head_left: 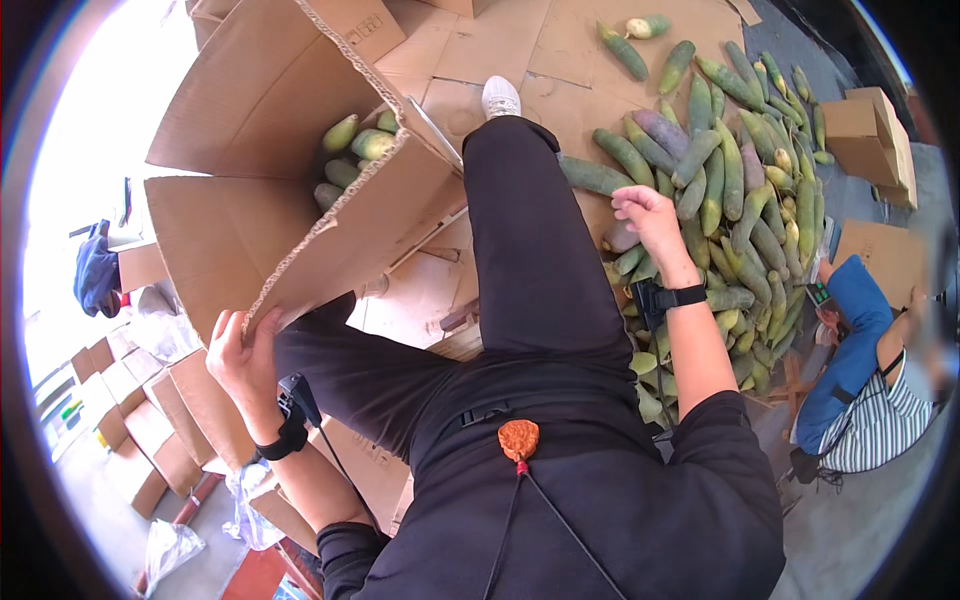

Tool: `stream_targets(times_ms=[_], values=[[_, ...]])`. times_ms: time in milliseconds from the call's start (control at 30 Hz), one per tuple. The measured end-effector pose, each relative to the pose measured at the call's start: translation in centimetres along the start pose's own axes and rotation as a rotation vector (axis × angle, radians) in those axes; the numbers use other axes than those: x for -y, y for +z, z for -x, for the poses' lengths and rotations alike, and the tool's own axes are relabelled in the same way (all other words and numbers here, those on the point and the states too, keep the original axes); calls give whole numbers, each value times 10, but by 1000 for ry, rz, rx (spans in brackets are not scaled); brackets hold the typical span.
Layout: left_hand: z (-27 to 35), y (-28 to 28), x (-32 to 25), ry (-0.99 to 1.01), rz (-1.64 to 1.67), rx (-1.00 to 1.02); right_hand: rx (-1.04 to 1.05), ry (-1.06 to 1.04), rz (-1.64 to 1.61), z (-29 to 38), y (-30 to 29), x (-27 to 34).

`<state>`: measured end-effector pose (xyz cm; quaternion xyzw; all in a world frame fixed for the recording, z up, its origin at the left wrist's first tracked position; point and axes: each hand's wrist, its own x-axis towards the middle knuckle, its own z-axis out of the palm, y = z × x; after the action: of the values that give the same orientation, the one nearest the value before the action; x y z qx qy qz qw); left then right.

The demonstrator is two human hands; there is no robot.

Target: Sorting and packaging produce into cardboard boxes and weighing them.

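My left hand (244, 360) grips the near edge of a large cardboard box (375, 217), fingers and thumb on either side of the board. The box stands tilted at the left with its flaps up, and several green radishes (373, 144) lie inside it. On the right, my right hand (646, 217) hovers at the left side of a big heap of long green radishes (724, 180), a few of them purplish. Its fingers are partly curled with nothing seen between them. One radish (596, 175) lies just beside its fingertips, partly behind my knee.
Flattened cardboard (570, 45) covers the floor ahead. A co-worker in a striped top (874, 435) sits at the right, beyond the heap. Smaller open boxes (862, 142) stand at the far right. More cartons (157, 442) and plastic bags (171, 547) are at the lower left.
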<state>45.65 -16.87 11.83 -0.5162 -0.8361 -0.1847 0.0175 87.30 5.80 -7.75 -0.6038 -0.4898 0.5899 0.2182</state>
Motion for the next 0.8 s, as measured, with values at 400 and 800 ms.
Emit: stream_targets(times_ms=[400,800], values=[[-6,0,9,-52,40,48,-2,231,-74,8,9,-64],[0,2,22,-69,104,120,73,492,210,32,5,-191]])
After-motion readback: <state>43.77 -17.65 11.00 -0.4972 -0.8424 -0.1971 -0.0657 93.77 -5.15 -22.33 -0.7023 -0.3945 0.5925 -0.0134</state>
